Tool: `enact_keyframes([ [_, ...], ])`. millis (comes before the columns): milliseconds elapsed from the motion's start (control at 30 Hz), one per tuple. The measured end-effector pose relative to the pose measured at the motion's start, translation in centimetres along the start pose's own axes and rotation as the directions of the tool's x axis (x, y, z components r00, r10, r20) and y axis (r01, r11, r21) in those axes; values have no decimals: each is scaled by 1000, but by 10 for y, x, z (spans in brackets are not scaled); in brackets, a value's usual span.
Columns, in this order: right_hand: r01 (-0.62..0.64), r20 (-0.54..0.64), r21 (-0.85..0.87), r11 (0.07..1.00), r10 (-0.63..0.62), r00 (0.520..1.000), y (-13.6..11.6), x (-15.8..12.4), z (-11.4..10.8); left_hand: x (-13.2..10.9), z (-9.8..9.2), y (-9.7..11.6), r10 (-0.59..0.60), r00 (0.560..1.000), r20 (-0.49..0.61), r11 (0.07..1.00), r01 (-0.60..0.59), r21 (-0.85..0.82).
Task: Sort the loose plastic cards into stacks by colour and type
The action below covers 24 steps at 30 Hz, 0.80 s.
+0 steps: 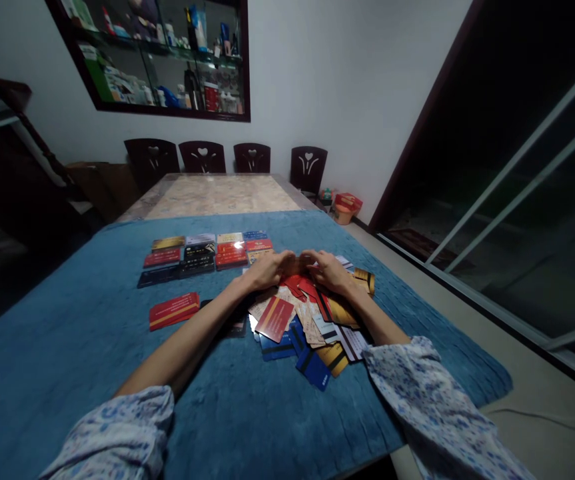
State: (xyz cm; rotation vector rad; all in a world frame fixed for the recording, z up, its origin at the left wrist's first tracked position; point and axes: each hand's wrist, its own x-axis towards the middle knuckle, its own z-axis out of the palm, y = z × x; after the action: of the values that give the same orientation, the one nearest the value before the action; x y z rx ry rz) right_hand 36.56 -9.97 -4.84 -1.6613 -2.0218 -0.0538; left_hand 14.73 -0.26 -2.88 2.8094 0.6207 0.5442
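My left hand and my right hand meet at the far side of a loose pile of plastic cards. Both sets of fingers are curled towards each other, and what lies between the fingertips is blurred and partly hidden. Just below them are red cards. A red card with a gold stripe lies on top of the pile's near part. Blue cards, gold cards and beige cards spread around it, some under my right forearm.
Left of the pile, cards stand in neat stacked rows, among them a black stack and a red stack. A fanned red stack lies nearer. A blue cloth covers the near table. Dark chairs line the far end.
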Motion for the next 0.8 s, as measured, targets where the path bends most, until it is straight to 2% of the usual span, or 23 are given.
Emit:
enact_keyframes([
  [200, 13, 12, -13, 1000, -13, 1000, -4, 2, -2, 2, 2, -4, -2, 1000, -17, 999, 2, -48],
  [467, 35, 42, -158, 987, -28, 999, -1, 6, 1, 1, -2, 1, -90, 995, 49, 994, 86, 70],
  [600, 44, 52, -135, 990, -37, 998, 1, 5, 2, -1, -5, 6, -115, 990, 83, 988, 105, 113],
  [800, 60, 51, -89, 994, -56, 997, 6, 3, 3, 0, -6, 7, -115, 990, 78, 988, 106, 115],
])
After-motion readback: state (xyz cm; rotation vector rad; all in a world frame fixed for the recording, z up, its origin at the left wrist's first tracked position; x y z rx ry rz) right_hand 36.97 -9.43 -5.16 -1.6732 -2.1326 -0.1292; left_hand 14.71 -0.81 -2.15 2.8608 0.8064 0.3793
